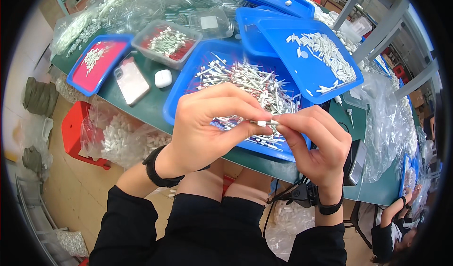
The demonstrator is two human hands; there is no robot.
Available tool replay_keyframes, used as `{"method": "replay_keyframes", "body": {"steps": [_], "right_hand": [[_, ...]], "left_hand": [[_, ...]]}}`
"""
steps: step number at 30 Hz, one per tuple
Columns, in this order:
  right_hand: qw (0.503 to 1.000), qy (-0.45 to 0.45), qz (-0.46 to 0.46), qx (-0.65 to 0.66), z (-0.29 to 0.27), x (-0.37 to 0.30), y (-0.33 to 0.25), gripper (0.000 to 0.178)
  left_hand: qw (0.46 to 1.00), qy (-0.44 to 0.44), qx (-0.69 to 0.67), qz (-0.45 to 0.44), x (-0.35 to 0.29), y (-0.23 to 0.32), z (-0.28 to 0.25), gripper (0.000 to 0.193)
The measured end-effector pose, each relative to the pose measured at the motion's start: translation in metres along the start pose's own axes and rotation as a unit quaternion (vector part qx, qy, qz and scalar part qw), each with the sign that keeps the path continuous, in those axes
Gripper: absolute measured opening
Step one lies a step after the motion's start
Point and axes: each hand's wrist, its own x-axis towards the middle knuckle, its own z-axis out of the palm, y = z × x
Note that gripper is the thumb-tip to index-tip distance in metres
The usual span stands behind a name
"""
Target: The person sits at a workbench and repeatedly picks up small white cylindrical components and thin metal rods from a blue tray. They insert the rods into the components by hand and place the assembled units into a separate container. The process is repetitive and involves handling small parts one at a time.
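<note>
My left hand (207, 117) and my right hand (317, 141) meet over the large blue tray (175, 101). Both pinch one small white plastic tube piece (262, 123) between thumb and fingertips. The piece lies about level, its ends partly covered by the fingers. Below my hands, the tray holds a heap of slim white stick-like pieces (231, 75), some with reddish parts. A blue tray of short white tubes (330, 58) rests tilted over its right side.
A clear tub (137, 42) of thin pieces, a red-lined blue tray (123, 44), a phone (131, 81) and a white case (163, 78) stand left on the green table (155, 108). Plastic bags (377, 129) and grey posts (384, 28) are at right. A co-worker's arm (394, 211) shows lower right.
</note>
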Motion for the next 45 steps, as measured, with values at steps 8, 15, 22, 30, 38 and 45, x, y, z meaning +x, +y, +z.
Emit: {"method": "replay_keyframes", "body": {"steps": [8,15,22,30,38,45], "right_hand": [[0.999,0.001,-0.026,0.044,0.002,-0.001,-0.002,0.020],[0.999,-0.039,-0.021,0.023,0.003,0.000,-0.002,0.020],[0.997,-0.014,0.031,0.064,0.004,-0.004,-0.009,0.017],[0.998,-0.011,-0.020,0.065,0.003,-0.007,-0.011,0.025],[0.997,-0.010,-0.046,0.053,0.003,-0.008,-0.011,0.026],[0.997,-0.016,-0.016,0.078,0.004,-0.007,-0.012,0.020]], "left_hand": [[0.999,-0.002,0.039,0.009,-0.003,0.011,-0.006,0.027],[0.986,0.005,0.144,0.078,-0.007,0.007,-0.010,0.023],[0.996,-0.015,0.090,0.011,-0.011,0.020,-0.012,0.020],[0.970,-0.015,0.206,0.128,-0.010,0.019,-0.020,0.016],[0.974,-0.007,0.188,0.122,-0.015,0.020,-0.015,0.014],[0.965,-0.006,0.210,0.155,-0.015,0.019,-0.013,0.016]]}}
